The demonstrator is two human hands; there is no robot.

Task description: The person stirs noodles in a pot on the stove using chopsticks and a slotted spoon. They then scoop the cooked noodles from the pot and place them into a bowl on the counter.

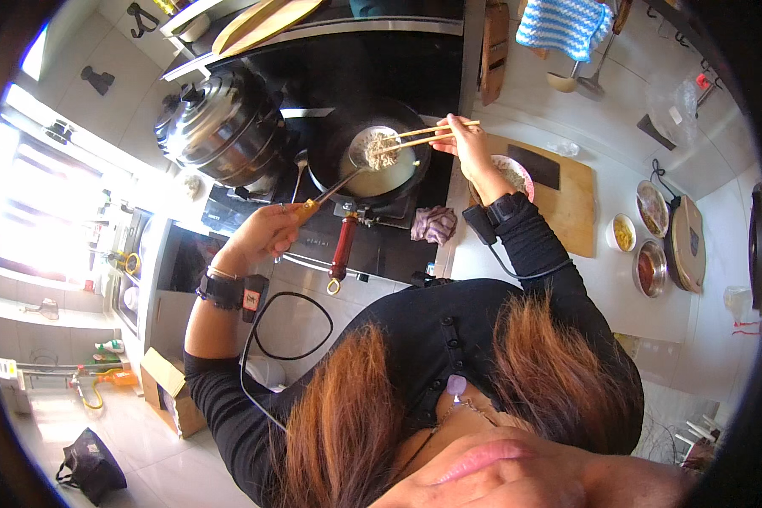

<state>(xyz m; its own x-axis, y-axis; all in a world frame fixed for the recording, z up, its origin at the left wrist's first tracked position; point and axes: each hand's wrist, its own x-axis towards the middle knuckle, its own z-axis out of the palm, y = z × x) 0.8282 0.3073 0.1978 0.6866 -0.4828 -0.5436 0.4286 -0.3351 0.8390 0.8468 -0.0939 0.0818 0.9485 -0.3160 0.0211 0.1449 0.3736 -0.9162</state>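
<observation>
My left hand [270, 232] grips the yellow handle of a strainer ladle [363, 141], whose round bowl is over the wok [320, 143]. Pale, crumbly food, perhaps minced meat [382, 152], rests in the ladle's bowl. With my right hand [463, 146] I hold a pair of wooden chopsticks [422, 136], their tips at that food. Cloudy liquid [378, 183] covers the wok's bottom. The wok's dark red handle [343, 247] points toward me. Behind my right wrist is a pink-rimmed bowl [522, 174] of pale food, partly hidden.
A large lidded steel pot [225, 133] stands left of the wok. A crumpled cloth [434, 225] lies on the hob's right edge. On the right counter are a wooden cutting board [574, 209], a small bowl of yellow pieces [622, 233] and a steel bowl of red sauce [649, 270].
</observation>
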